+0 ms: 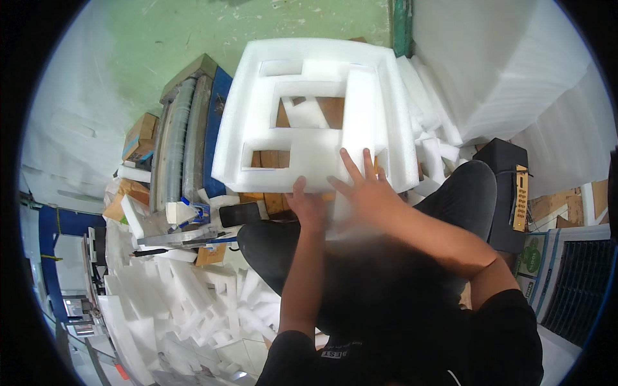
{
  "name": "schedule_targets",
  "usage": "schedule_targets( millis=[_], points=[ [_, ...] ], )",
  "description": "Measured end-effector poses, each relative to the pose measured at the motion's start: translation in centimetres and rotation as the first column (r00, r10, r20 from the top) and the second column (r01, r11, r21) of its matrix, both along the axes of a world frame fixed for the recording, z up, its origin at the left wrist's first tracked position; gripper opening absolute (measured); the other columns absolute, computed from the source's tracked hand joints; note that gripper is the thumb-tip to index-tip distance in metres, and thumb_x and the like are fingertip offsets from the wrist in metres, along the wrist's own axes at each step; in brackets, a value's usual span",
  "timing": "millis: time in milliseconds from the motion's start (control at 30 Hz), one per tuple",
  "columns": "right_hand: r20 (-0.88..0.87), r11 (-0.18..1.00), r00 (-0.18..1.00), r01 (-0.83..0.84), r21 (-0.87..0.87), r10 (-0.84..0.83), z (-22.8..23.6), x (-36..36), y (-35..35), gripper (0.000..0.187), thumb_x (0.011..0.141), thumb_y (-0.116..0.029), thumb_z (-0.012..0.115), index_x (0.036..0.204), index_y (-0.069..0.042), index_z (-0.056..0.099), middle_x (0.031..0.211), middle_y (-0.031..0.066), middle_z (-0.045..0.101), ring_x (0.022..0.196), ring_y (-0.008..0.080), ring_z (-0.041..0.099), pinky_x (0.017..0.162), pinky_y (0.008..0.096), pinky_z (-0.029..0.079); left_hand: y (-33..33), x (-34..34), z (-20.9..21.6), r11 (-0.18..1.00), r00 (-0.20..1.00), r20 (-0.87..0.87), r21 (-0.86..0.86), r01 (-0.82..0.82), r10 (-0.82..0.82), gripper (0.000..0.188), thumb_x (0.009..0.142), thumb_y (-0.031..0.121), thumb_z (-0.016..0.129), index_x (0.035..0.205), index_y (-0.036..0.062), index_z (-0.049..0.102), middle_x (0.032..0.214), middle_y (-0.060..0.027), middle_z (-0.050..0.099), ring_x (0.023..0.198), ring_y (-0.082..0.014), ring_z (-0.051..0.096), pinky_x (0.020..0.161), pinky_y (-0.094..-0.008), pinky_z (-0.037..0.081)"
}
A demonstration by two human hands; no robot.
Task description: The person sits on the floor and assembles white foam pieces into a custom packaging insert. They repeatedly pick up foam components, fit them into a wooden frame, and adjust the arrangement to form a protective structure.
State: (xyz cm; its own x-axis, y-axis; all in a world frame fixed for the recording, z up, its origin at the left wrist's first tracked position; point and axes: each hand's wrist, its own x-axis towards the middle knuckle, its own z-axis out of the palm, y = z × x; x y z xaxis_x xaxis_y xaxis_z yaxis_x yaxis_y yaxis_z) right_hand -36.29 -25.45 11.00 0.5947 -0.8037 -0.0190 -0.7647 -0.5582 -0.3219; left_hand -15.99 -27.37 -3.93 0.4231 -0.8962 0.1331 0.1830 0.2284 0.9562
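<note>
A large white foam packing insert (315,138) lies in front of me, with a raised rim and several rectangular cut-outs. A long raised foam strip (360,106) runs along its right part. My right hand (368,190) is open, its fingers spread flat over the near end of that strip. At the insert's near edge, my left hand (306,204) touches the foam with its visible fingers apart; the rest of that hand's fingers are hidden. Brown cardboard shows through the cut-outs, along with a loose white piece (306,112) beneath the largest opening.
Left of the insert stands a metal roller device (183,138) beside a small cardboard box (140,138). A dark phone-like slab (239,215) lies near my left knee. Foam offcuts (193,302) are heaped at lower left. A black box (505,174) stands by my right knee.
</note>
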Motion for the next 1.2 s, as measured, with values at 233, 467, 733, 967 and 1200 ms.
schedule_targets(
  millis=[233,467,733,967,1200],
  points=[
    [0.472,0.999,0.881,0.023,-0.045,0.001,-3.5,-1.2,-0.2,0.068,0.065,-0.035,0.093,0.121,-0.009,0.065,0.165,0.0283,0.021,0.149,0.0561,0.024,0.113,0.0667,0.034,-1.1,-2.6,3.7,0.999,0.866,-0.499,-0.033,0.026,-0.039,0.062,0.09,0.022,0.064,0.146,0.0064,0.045,0.139,-0.0118,0.054,0.13,-0.0314,0.054,0.109,-0.0512,0.048],
    [0.899,0.973,0.382,0.169,0.158,-0.213,-4.0,-4.9,-5.1,0.056,0.079,-0.017,0.083,0.13,-0.01,0.062,0.163,0.0198,0.032,0.149,0.0396,0.035,0.118,0.0514,0.033,-8.2,-6.7,1.4,0.992,0.659,-0.743,0.122,-0.034,0.114,0.066,0.093,0.029,0.066,0.15,0.0076,0.04,0.145,-0.012,0.051,0.135,-0.0303,0.049,0.115,-0.0504,0.043],
    [0.859,0.893,-0.244,-0.121,0.434,-0.451,-2.2,-8.3,-7.8,0.089,0.089,-0.019,0.067,0.162,-0.008,0.019,0.149,0.0241,0.046,0.135,0.0326,0.05,0.112,0.0469,0.042,-6.4,-7.6,-0.5,0.676,0.858,-0.502,0.67,0.308,0.108,0.07,0.101,0.041,0.064,0.149,-0.0012,0.035,0.141,-0.022,0.052,0.129,-0.035,0.054,0.109,-0.0523,0.048],
    [0.761,0.846,-0.384,-0.342,0.409,-0.523,-4.2,-6.9,-7.3,0.084,0.078,-0.013,0.071,0.152,-0.004,0.031,0.133,0.024,0.058,0.125,0.0374,0.059,0.107,0.052,0.049,2.4,-10.5,9.3,0.806,0.782,-0.485,0.23,0.545,-0.391,0.058,0.103,0.03,0.061,0.146,-0.0024,0.038,0.131,-0.0224,0.061,0.115,-0.0346,0.066,0.099,-0.0496,0.056],
    [0.837,0.843,-0.275,-0.419,0.338,-0.473,-3.8,-6.0,-6.9,0.094,0.077,-0.023,0.072,0.155,0.003,0.028,0.154,0.0226,0.042,0.141,0.0455,0.044,0.117,0.0609,0.038,2.5,-10.7,12.1,0.833,0.735,-0.567,0.146,0.533,-0.371,0.056,0.098,0.013,0.067,0.145,-0.0047,0.043,0.128,-0.0191,0.063,0.113,-0.0295,0.067,0.098,-0.0479,0.057]
  ],
)
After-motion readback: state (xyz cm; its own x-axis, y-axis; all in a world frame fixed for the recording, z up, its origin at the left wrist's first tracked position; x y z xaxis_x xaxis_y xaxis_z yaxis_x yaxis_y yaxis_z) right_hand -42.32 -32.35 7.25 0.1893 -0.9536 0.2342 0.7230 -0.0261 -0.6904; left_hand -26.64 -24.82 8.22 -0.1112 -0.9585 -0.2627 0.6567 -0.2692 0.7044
